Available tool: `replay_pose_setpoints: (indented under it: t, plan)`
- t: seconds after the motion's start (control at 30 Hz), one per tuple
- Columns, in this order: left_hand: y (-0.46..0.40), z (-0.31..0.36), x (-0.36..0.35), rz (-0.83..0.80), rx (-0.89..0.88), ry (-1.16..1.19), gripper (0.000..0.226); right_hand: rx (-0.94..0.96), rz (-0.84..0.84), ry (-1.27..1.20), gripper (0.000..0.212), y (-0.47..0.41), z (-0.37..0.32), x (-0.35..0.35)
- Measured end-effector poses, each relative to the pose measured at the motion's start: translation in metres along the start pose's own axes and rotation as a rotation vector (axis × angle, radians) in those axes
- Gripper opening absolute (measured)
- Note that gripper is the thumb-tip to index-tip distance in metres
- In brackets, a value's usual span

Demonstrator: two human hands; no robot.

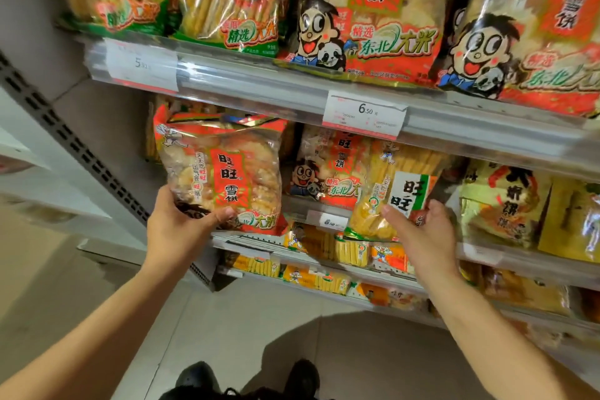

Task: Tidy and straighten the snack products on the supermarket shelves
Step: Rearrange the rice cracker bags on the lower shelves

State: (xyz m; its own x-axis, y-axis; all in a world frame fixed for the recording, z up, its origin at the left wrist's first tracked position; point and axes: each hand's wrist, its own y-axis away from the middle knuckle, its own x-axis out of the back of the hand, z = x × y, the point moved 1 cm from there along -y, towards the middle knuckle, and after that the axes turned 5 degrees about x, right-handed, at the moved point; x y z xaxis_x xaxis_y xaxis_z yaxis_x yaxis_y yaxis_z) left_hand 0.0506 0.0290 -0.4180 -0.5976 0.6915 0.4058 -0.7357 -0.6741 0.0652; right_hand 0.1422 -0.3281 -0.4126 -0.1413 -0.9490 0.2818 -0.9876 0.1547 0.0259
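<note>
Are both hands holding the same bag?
No, the left hand grips the red bag, while the right hand holds a separate yellow bag further along the shelf.

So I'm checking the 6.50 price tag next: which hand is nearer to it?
Right. The right hand grips the yellow bag just below the 6.50 tag; the left hand is lower-left.

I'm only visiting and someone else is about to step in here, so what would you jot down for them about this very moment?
Left hand: grips the red rice-cracker bag by its lower corner, at the middle shelf front.
Right hand: holds the yellow cracker bag from below, beside it.
Done: top-shelf bags stand in a row, facing out.
Left: set both held bags upright in place; the small packs on the shelves below look jumbled.
</note>
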Motion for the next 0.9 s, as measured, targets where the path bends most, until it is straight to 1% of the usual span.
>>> replay_pose_setpoints:
  t: [0.1, 0.27, 0.37, 0.47, 0.57, 0.67, 0.77, 0.9]
  plan:
    - [0.004, -0.021, 0.023, -0.023, 0.019, -0.021, 0.079, -0.028, -0.050, -0.008, 0.046, 0.021, -0.001, -0.027]
    - [-0.003, -0.045, 0.063, 0.003, 0.077, -0.045, 0.077, -0.038, -0.094, 0.022, 0.055, 0.047, -0.011, -0.083]
    - [-0.013, -0.060, 0.090, -0.037, 0.084, -0.084, 0.073, -0.045, -0.104, 0.064, 0.057, 0.057, -0.023, -0.120]
    - [-0.023, -0.076, 0.111, -0.119, 0.081, -0.093, 0.071, -0.039, -0.050, 0.113, 0.070, 0.059, -0.044, -0.160]
    - [-0.029, -0.084, 0.123, -0.199, 0.056, -0.110, 0.072, 0.026, -0.002, 0.130, 0.067, 0.050, -0.064, -0.191]
    - [-0.032, -0.086, 0.127, -0.275, 0.056, -0.106, 0.071, 0.029, 0.007, 0.113, 0.061, 0.038, -0.084, -0.215]
    - [-0.032, -0.084, 0.129, -0.318, 0.047, -0.089, 0.072, 0.047, 0.013, 0.134, 0.056, 0.026, -0.097, -0.231]
    - [-0.034, -0.085, 0.130, -0.342, 0.056, -0.062, 0.071, 0.039, -0.012, 0.110, 0.058, 0.016, -0.101, -0.244]
